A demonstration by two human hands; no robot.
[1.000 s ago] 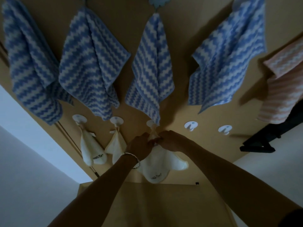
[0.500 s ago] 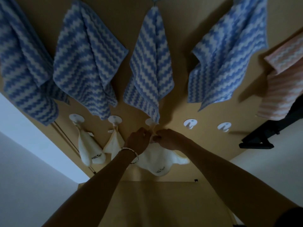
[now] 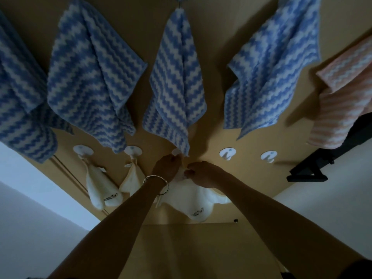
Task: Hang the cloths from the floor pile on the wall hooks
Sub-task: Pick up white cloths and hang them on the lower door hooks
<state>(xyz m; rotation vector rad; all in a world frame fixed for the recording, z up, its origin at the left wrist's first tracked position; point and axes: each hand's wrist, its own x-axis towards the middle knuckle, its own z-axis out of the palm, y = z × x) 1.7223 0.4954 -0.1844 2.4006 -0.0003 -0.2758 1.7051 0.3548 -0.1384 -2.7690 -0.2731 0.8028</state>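
Both my hands are raised to the third white wall hook [image 3: 176, 152] in the lower row. My left hand [image 3: 167, 167], with a bangle on the wrist, and my right hand [image 3: 203, 172] pinch the top of a cream cloth [image 3: 198, 202], which droops below them with dark embroidery at its bottom. Two more cream cloths [image 3: 100, 186] [image 3: 131, 178] hang from the hooks to the left. Two bare white hooks [image 3: 227, 153] [image 3: 268, 156] sit to the right. The floor pile is out of view.
Several blue zigzag cloths [image 3: 175, 77] hang in the upper row on the tan wall, and a pink striped one [image 3: 340, 101] at the right. A black bracket [image 3: 314, 168] juts from the right edge. Pale walls flank the tan panel.
My hands have crept slightly upward toward the third hook while keeping hold of the cream cloth's top. The cloth's lower edge spread a little to the right.
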